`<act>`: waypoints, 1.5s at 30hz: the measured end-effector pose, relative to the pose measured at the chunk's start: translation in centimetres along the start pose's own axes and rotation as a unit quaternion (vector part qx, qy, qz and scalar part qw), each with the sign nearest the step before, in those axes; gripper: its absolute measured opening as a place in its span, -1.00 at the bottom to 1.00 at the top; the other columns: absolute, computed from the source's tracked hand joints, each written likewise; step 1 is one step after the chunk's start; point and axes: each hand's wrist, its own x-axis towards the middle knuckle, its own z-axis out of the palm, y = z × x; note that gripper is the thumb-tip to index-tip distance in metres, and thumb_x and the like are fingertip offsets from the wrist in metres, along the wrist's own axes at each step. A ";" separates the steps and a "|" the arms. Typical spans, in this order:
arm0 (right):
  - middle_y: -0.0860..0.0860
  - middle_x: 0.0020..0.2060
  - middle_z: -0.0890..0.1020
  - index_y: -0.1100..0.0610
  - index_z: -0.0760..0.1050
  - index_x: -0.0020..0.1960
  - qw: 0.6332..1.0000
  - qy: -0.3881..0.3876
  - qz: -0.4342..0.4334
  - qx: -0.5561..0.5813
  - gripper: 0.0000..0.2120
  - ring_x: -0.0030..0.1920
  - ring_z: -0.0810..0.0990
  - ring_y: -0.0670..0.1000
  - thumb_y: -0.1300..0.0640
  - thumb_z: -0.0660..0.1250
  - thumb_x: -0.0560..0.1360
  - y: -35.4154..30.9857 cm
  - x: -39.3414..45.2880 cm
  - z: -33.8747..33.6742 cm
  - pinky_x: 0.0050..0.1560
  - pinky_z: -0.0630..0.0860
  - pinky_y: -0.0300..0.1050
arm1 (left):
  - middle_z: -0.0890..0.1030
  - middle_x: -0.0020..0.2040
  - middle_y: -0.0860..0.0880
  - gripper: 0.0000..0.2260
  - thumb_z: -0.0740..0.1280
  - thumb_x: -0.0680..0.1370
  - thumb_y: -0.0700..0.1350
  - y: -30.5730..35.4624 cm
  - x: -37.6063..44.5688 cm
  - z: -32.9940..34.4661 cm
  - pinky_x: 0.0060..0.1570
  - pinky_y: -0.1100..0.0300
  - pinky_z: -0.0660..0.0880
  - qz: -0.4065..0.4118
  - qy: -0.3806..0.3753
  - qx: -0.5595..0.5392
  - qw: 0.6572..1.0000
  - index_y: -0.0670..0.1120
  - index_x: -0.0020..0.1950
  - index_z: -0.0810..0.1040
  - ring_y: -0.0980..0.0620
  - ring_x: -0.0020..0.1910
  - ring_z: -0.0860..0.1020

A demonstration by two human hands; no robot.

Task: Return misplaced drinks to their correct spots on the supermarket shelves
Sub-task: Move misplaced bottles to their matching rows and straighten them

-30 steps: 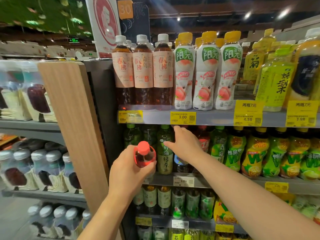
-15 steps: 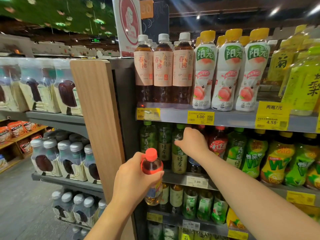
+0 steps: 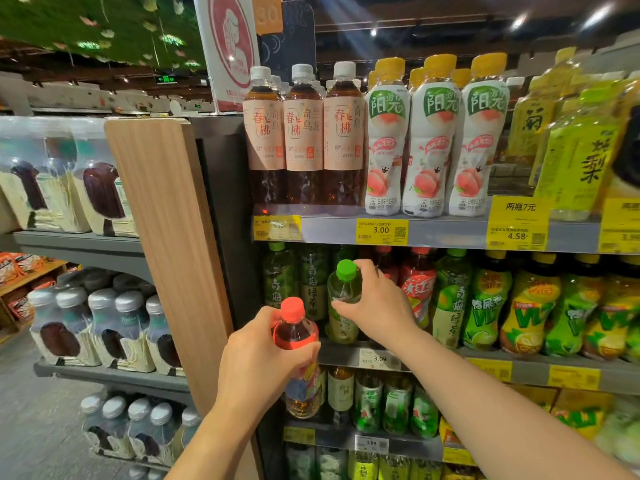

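drinks handling, current state: right hand [image 3: 375, 306] has fingers curled round the neck and shoulder of the green-capped bottle [image 3: 343, 299], which stands at the front edge of the middle shelf [image 3: 433, 358] among green tea bottles; the high grip likely serves to lift it out of the row. left hand [image 3: 256, 368] wraps the body of the red-capped bottle [image 3: 294, 344], held upright in front of the shelving, apparently kept ready for the freed slot. red-capped bottles stand just right of the green one. change from earlier frame: the right hand then reached between bottles; the green cap is now drawn forward into view.
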 end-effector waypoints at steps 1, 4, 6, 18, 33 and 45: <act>-0.06 0.21 0.52 -0.10 0.20 0.42 1.000 0.002 -0.011 0.004 -0.32 0.07 0.60 0.09 -0.25 0.40 0.42 0.1 -0.3 0.1 -0.10 0.58 0.00 | 0.60 -0.18 0.27 -0.60 0.49 0.24 0.29 0.1 0.0 0.0 -0.16 0.20 0.61 0.000 0.000 -0.002 1.000 0.26 -0.09 0.38 0.29 -0.16 0.58; -0.10 0.25 0.47 -0.09 0.28 0.42 0.999 0.016 -0.045 0.012 -0.36 0.08 0.59 0.06 -0.22 0.40 0.43 0.5 -1.3 0.4 -0.12 0.56 -0.05 | 0.60 -0.18 0.26 -0.60 0.46 0.22 0.32 0.3 0.1 0.2 -0.16 0.17 0.61 0.003 -0.001 -0.006 1.000 0.27 -0.10 0.38 0.29 -0.17 0.58; -0.11 0.25 0.47 -0.07 0.32 0.40 0.998 0.022 -0.051 0.028 -0.38 0.10 0.57 0.03 -0.19 0.42 0.42 0.8 -1.7 0.5 -0.08 0.56 -0.03 | 0.60 -0.19 0.26 -0.60 0.44 0.21 0.35 0.4 0.1 0.1 -0.16 0.15 0.62 0.005 -0.001 -0.008 1.000 0.26 -0.10 0.39 0.29 -0.17 0.58; -0.08 0.19 0.52 -0.01 0.39 0.37 0.994 -0.007 -0.055 0.094 -0.39 0.12 0.53 0.00 -0.13 0.48 0.39 -0.4 0.1 0.2 -0.02 0.46 -0.12 | 0.61 -0.14 0.25 -0.55 0.46 0.21 0.34 0.5 0.2 -0.4 -0.18 0.19 0.61 0.011 0.007 -0.004 1.000 0.24 -0.01 0.42 0.28 -0.14 0.59; 0.10 0.15 0.60 0.18 0.40 0.34 0.990 -0.107 0.004 0.096 -0.36 0.08 0.59 0.12 -0.08 0.53 0.41 -3.5 6.7 3.9 0.04 0.59 0.01 | 0.59 -0.13 0.27 -0.55 0.52 0.26 0.26 -0.1 0.9 -1.6 -0.18 0.31 0.56 -0.003 0.013 0.026 1.000 0.23 0.02 0.40 0.31 -0.15 0.57; 0.14 0.14 0.57 -0.08 -0.09 0.60 0.969 -0.211 0.046 0.116 -0.20 -0.12 0.66 0.14 0.09 0.35 0.56 -1.7 6.3 4.2 -0.34 0.66 -0.04 | 0.60 -0.16 0.25 -0.56 0.51 0.25 0.28 -0.2 1.7 -0.2 -0.20 0.23 0.59 0.005 -0.012 0.010 1.000 0.19 0.00 0.45 0.27 -0.18 0.58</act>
